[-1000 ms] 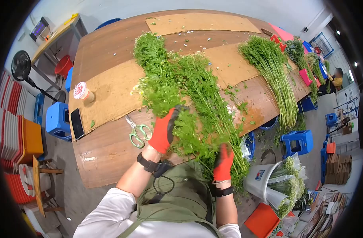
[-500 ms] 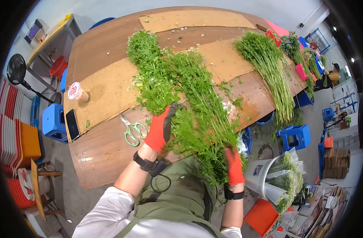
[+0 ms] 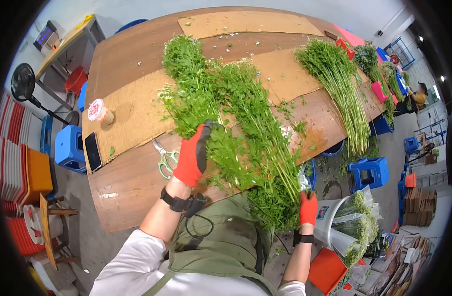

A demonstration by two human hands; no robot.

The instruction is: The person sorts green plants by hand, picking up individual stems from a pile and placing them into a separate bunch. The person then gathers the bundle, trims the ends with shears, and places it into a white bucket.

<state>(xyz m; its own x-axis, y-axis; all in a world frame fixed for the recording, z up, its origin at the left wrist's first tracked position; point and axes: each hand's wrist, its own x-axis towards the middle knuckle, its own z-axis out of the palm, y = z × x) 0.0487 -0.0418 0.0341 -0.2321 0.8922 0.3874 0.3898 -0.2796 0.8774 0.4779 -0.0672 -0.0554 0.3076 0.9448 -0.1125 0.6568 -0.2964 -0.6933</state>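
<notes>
The greens lie long across the tabletop, their stems hanging over its near edge. The left hand is closed around a bunch in the middle. The right hand is closed on the stem ends below the edge. Scissors lie just beside the left hand.

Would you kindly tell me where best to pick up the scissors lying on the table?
Probably by the green handle loops, coming from the near table edge: the scissors lie flat, blades pointing away, loops toward the person, just beside the left hand.
</notes>
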